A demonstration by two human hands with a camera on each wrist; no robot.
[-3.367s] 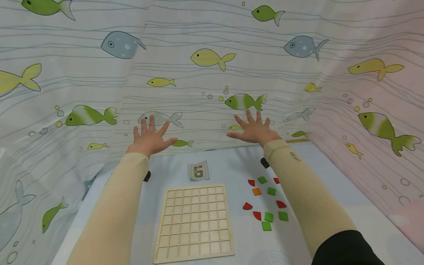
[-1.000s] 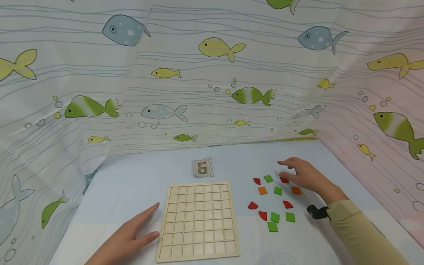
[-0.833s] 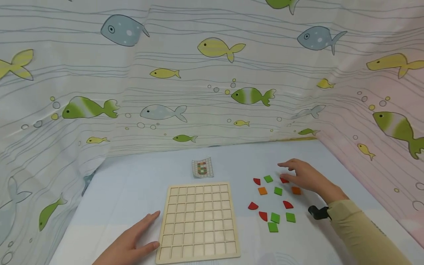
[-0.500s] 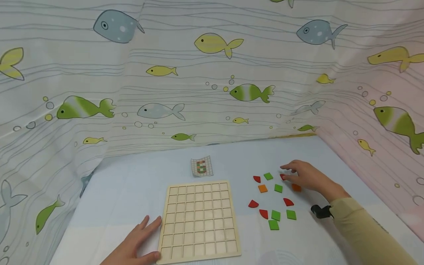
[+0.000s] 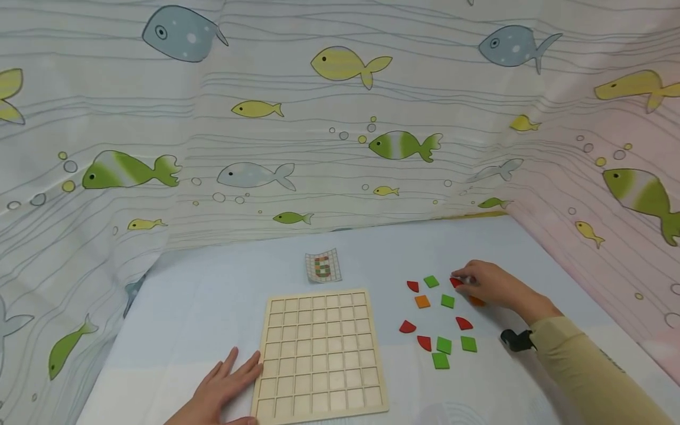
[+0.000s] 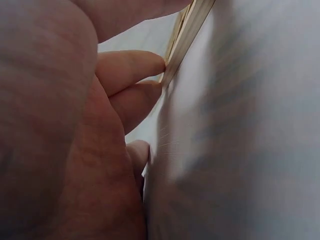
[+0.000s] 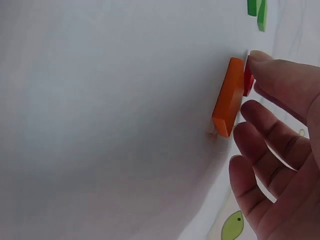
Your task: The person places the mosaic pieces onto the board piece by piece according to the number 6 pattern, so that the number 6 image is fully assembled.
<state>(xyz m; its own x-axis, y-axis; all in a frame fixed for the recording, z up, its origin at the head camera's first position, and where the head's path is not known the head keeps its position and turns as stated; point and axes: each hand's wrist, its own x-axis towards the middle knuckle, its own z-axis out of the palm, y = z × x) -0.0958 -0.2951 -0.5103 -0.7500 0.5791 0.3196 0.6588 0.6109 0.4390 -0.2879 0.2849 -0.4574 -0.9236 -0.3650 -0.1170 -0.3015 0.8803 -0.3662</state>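
Note:
My left hand [image 5: 220, 386] rests on the table at the left edge of a pale wooden grid board [image 5: 319, 357]. Its fingers are extended, and in the left wrist view the fingertips meet the board's side [image 6: 181, 47]. On the right, my right hand [image 5: 494, 287] has thumb and index finger at a red quarter-circle tile [image 5: 455, 283], which looks pinched between them. The right wrist view has the thumb over that red tile [image 7: 248, 77], partly hidden, with the other fingers curled. Just under the hand lies an orange square tile [image 7: 229, 97].
Loose green square tiles [image 5: 447, 301], red quarter-circle tiles [image 5: 407, 326] and another orange tile [image 5: 422, 301] lie right of the board. Behind it is a small gridded pattern sheet [image 5: 323, 266]. A fish-print curtain [image 5: 329, 171] encloses the table's back and sides.
Both hands have come down from being raised and spread. The left has reached the board's edge, and the right thumb and index finger have closed in at the red tile.

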